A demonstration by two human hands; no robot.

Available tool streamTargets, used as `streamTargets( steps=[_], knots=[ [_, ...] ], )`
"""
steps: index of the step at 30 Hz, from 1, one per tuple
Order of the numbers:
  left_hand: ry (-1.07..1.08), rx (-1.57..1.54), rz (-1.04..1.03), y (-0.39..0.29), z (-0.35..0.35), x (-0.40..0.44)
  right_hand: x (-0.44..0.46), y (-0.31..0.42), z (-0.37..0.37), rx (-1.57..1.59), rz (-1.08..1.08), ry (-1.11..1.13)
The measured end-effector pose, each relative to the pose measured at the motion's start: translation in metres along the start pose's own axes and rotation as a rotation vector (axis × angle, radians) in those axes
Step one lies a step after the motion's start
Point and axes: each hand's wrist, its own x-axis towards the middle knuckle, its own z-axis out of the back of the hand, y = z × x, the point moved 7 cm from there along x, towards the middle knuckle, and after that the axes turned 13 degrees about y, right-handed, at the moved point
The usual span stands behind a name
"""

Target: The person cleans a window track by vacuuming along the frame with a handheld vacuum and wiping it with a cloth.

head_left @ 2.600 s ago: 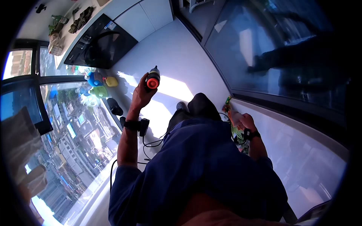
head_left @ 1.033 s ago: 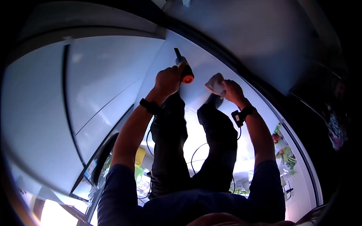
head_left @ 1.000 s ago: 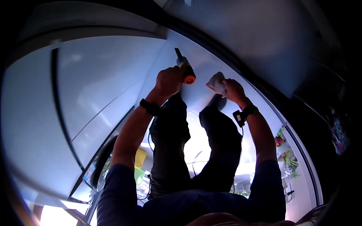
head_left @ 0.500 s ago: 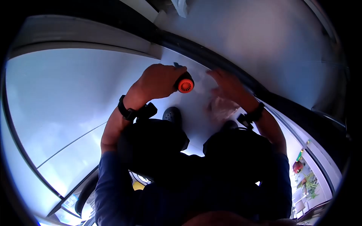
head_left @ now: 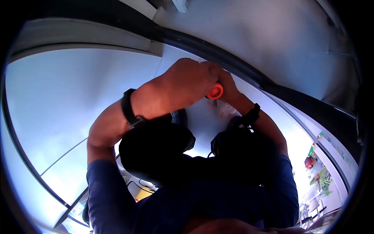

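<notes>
The left hand [head_left: 175, 85] holds a handheld tool [head_left: 214, 92], its fingers curled narrowly around it and mostly hidden behind the back of the hand. The right hand [head_left: 230, 87] is close against the left one at the tool's far side, its fingers bent inward; how far they are open, and whether they grip the tool, cannot be told.

The tool is up in front of the person, between the two hands and above the floor [head_left: 200, 126]. Its visible end is round and bright orange, with thin dark slots spreading from the centre like spokes; the rest of it is covered by the hands. Just below the right hand shows a pale, crumpled, thin-looking piece [head_left: 226, 110], blurred and partly see-through; whether the hand holds it is unclear.

Dark bands circle the left wrist and the right wrist. The sleeves [head_left: 107, 191] are dark blue cloth, and the bent knees look almost black. A dark shoe [head_left: 179, 117] with small round holes stands on the smooth, pale floor. On the left, a broad pale panel [head_left: 70, 97] has a soft sheen and a straight seam. At the right are a red object [head_left: 309, 162] and a green, narrow-leaved plant [head_left: 323, 180].
</notes>
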Motion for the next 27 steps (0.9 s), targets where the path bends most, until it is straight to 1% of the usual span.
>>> streamTargets(
  steps=[1, 2, 3, 5, 6, 7, 9, 11, 12, 13, 14, 15, 17, 18, 19, 21, 22, 23, 25, 26, 27],
  knots=[
    [-0.124, 0.134, -0.05, -0.012, 0.014, -0.009, -0.001, 0.003, 0.004, -0.006, 0.02, -0.018],
    [-0.226, 0.107, -0.109, -0.02, 0.028, -0.016, -0.004, -0.003, 0.006, 0.002, 0.033, -0.022],
    [-0.248, 0.11, -0.116, -0.03, 0.044, -0.027, -0.008, -0.013, 0.007, 0.001, 0.021, -0.018],
    [-0.291, 0.114, -0.106, -0.049, 0.066, -0.053, -0.016, -0.036, 0.012, 0.276, -0.014, -0.084],
    [-0.312, 0.114, -0.089, -0.059, 0.072, -0.067, -0.02, -0.021, 0.027, 0.122, 0.067, -0.224],
    [-0.324, 0.085, -0.082, -0.064, 0.075, -0.08, -0.022, -0.027, 0.031, 0.125, 0.059, -0.214],
    [-0.32, -0.042, -0.092, -0.074, 0.078, -0.098, -0.03, -0.063, 0.05, 0.219, -0.06, -0.335],
    [-0.285, -0.145, -0.127, -0.075, 0.075, -0.12, -0.038, -0.111, 0.049, 0.691, -0.218, -0.457],
    [-0.268, -0.174, -0.149, -0.074, 0.073, -0.13, -0.031, -0.108, 0.06, 0.727, -0.185, -0.538],
    [-0.225, -0.255, -0.151, -0.07, 0.071, -0.14, -0.024, -0.109, 0.063, 0.727, -0.193, -0.536],
    [-0.183, -0.334, -0.154, -0.068, 0.068, -0.144, -0.021, -0.114, 0.066, 0.775, -0.223, -0.588],
    [-0.18, -0.34, -0.156, -0.069, 0.064, -0.144, -0.02, -0.121, 0.067, 0.822, -0.254, -0.642],
    [-0.214, -0.438, -0.095, -0.065, 0.056, -0.14, -0.014, -0.129, 0.07, 0.792, -0.235, -0.648],
    [-0.275, -0.434, -0.152, -0.072, 0.049, -0.128, -0.01, -0.132, 0.073, 0.725, -0.212, -0.629],
    [-0.276, -0.435, -0.149, -0.075, 0.039, -0.115, -0.004, -0.134, 0.076, 0.66, -0.187, -0.607],
    [-0.34, -0.468, -0.141, -0.08, 0.028, -0.097, 0.002, -0.143, 0.074, 0.697, -0.227, -0.589],
    [-0.329, -0.465, -0.091, -0.08, 0.022, -0.089, 0.003, -0.148, 0.07, 0.731, -0.264, -0.574],
    [-0.326, -0.468, -0.1, -0.076, 0.019, -0.085, 0.005, -0.153, 0.068, 0.728, -0.271, -0.581],
    [-0.285, -0.397, 0.038, -0.06, 0.012, -0.076, 0.007, -0.162, 0.058, 0.744, -0.332, -0.567],
    [-0.245, -0.395, 0.102, -0.055, 0.011, -0.075, 0.007, -0.162, 0.057, 0.67, -0.339, -0.554],
    [-0.241, -0.404, 0.103, -0.053, 0.009, -0.076, 0.008, -0.163, 0.051, 0.672, -0.348, -0.549]
  ],
)
